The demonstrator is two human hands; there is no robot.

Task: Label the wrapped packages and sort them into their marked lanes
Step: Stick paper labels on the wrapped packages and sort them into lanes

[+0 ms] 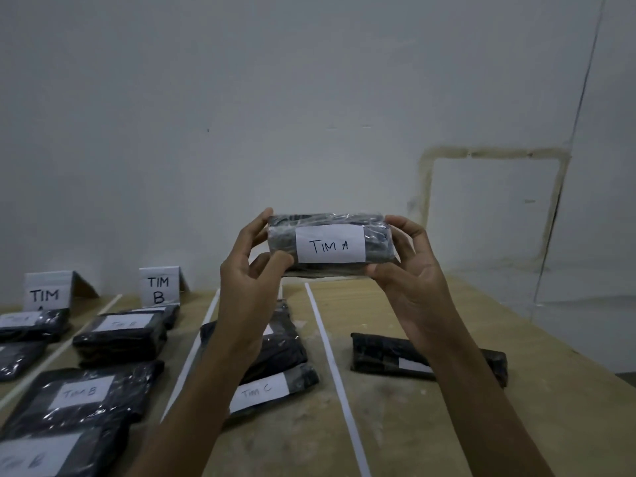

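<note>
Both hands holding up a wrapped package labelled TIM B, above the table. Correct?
Not quite. The head view shows the label reads TIM A, not TIM B. The rest holds: left hand and right hand hold the package by its ends above the table.

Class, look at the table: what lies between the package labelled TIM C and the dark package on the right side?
In the head view, a white tape line on bare table separates the TIM C package from the dark package.
</note>
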